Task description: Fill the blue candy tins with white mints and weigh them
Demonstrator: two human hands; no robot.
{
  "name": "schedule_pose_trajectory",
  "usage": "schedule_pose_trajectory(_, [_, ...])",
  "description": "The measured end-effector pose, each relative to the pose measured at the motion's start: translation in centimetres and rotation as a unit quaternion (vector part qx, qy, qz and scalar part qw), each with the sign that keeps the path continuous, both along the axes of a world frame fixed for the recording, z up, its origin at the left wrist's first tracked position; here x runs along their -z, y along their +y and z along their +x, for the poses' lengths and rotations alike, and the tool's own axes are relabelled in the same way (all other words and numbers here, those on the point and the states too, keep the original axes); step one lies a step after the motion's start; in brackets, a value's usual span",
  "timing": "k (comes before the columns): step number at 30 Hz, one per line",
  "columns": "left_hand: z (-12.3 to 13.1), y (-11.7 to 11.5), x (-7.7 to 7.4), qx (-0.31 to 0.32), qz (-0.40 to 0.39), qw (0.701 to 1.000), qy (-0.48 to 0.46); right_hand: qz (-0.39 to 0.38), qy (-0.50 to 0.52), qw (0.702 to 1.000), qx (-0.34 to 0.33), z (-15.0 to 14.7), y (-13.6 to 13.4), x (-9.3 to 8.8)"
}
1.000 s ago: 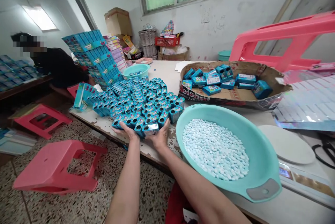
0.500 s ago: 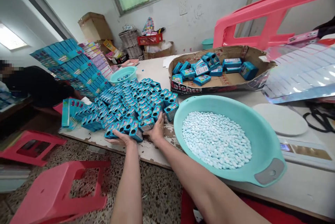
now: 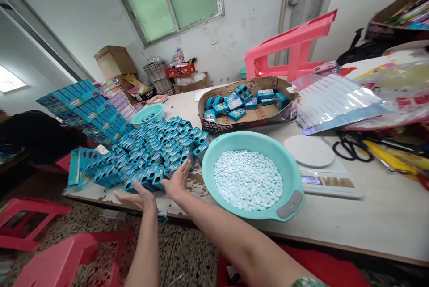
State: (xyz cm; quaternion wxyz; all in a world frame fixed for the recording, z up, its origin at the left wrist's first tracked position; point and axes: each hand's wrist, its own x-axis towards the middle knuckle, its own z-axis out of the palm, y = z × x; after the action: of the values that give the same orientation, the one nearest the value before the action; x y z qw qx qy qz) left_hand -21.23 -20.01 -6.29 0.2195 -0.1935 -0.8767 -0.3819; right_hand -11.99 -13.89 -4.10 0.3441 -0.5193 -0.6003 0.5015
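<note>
Many small blue cardboard boxes (image 3: 157,144) stand packed together on the table, dark round holes showing in their tops. At the front edge of this group is my left hand (image 3: 142,198), fingers stretched out and nothing in it. My right hand (image 3: 177,182) is open along the right front side of the group, its fingers against or very close to the nearest boxes; contact is hard to tell. Right of it stands a turquoise basin (image 3: 291,166) holding pale blue and white candy pieces (image 3: 248,179).
Behind the basin, a cut-down carton (image 3: 248,121) holds loose blue boxes. To the right are a white scale (image 3: 330,184), black-handled scissors (image 3: 351,149) and plastic sheets (image 3: 338,103). Stacked blue packs (image 3: 87,108) rise at left, near another person (image 3: 40,135). Pink stools (image 3: 73,260) stand below.
Both hands have drawn back slightly from the front boxes, and the left hand's fingers have spread off them. The view has turned right, showing more of the table's right end.
</note>
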Motion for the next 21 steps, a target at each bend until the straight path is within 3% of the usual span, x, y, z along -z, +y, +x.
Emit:
schedule_pose_trajectory(2, [1.6,0.8,-2.1,0.029,-0.035,0.996,0.079,0.073,0.053,0.993,-0.079,2.5,-0.8,-2.7])
schedule_pose_trajectory(4, [3.2,3.2,-4.1,0.136,-0.099,0.979,0.116,0.173,0.099,0.963,-0.179,6.2,-0.8,-5.6])
schedule_pose_trajectory(6, [5.1,6.9,-5.6,0.345,-0.218,0.898,0.167,0.237,0.138,0.937,-0.216,10.8,0.3,-8.0])
schedule_pose_trajectory(8, [6.9,10.9,-6.3,0.484,-0.299,0.793,0.216,0.256,0.165,0.935,-0.184,15.8,2.4,-9.4])
schedule_pose_trajectory(10, [8.3,14.6,-6.3,0.548,-0.358,0.717,0.240,0.262,0.140,0.942,-0.157,20.6,5.2,-9.7])
schedule_pose_trajectory(12, [9.0,17.3,-5.6,0.563,-0.404,0.681,0.235,0.264,0.097,0.956,-0.087,24.9,8.3,-9.2])
schedule_pose_trajectory(14, [9.2,19.2,-4.5,0.556,-0.431,0.677,0.215,0.247,0.049,0.967,-0.027,28.4,11.0,-8.1])
schedule_pose_trajectory(16, [9.1,20.4,-3.5,0.542,-0.436,0.692,0.194,0.233,0.016,0.972,0.001,31.0,12.9,-6.7])
schedule_pose_trajectory(21, [9.3,22.4,-2.5,0.479,-0.422,0.753,0.160,0.205,-0.004,0.978,-0.019,33.1,14.5,-3.9])
